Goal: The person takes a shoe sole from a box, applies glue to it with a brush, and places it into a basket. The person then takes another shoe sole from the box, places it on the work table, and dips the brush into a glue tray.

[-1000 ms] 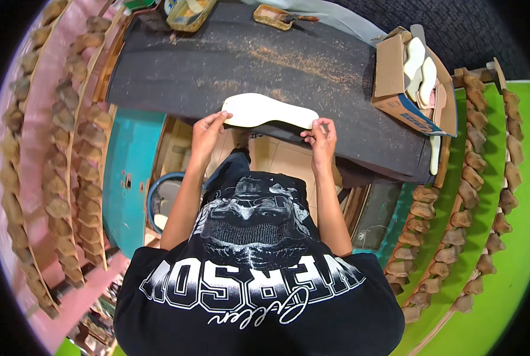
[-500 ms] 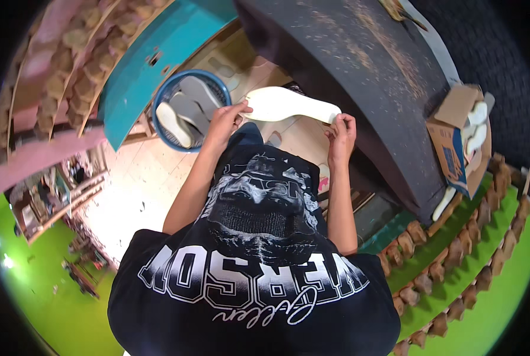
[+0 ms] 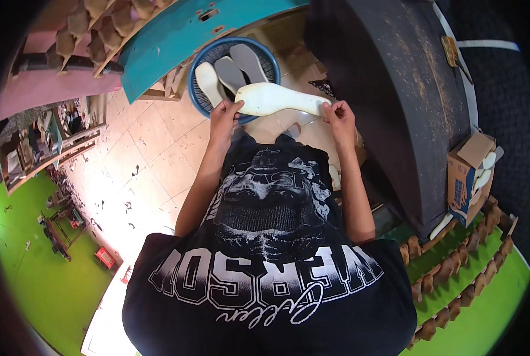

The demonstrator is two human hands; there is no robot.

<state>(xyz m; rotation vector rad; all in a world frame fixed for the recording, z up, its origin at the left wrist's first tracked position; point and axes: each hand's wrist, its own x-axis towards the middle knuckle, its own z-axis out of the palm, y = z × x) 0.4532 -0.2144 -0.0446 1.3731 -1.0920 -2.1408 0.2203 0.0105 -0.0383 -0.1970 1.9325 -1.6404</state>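
Note:
Stretched between my two hands is a cream-white shoe sole [image 3: 271, 99], its broad end to the left and its narrow end to the right. My left hand [image 3: 224, 118] pinches the broad end between thumb and fingers. At the narrow end, my right hand [image 3: 339, 118] grips the edge the same way. Just beyond the left hand stands a round blue basket [image 3: 195, 95]. Inside it lie a cream sole [image 3: 208, 82] and grey soles [image 3: 248, 62]; the held sole covers part of the basket's near side.
A dark-covered table [image 3: 383, 89] with scattered shavings runs along the right. A cardboard box [image 3: 462, 178] of soles sits at its near corner. Wooden racks of brown shoe lasts [image 3: 454, 267] stand at lower right. A teal board [image 3: 158, 53] lies at upper left, and scraps litter the tiled floor [image 3: 152, 154].
The view has shifted, so the basket now appears farther right and closer behind the sole. Both hands keep their hold, and the sole's right end slopes slightly down.

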